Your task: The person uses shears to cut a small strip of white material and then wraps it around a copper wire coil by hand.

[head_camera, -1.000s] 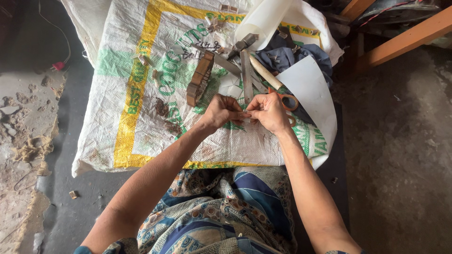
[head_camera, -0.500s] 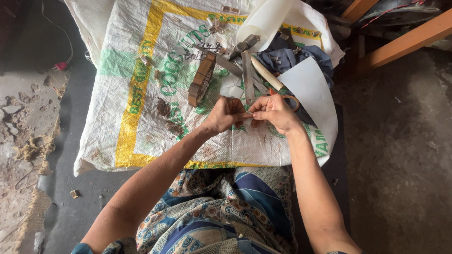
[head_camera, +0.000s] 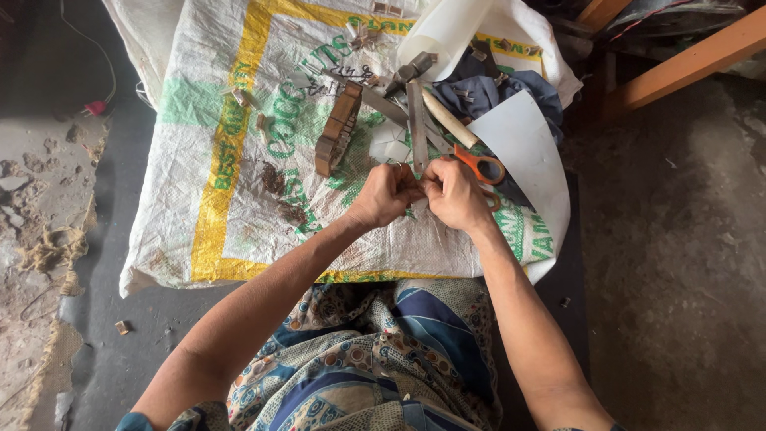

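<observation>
Whatever the left hand and right hand pinch between them is hidden by the fingers. The right hand covers part of the orange-handled scissors beyond it.

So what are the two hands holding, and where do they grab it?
The left hand and right hand pinch something small between their fingertips over the woven sack. It is hidden by the fingers, so what it is cannot be told.
</observation>
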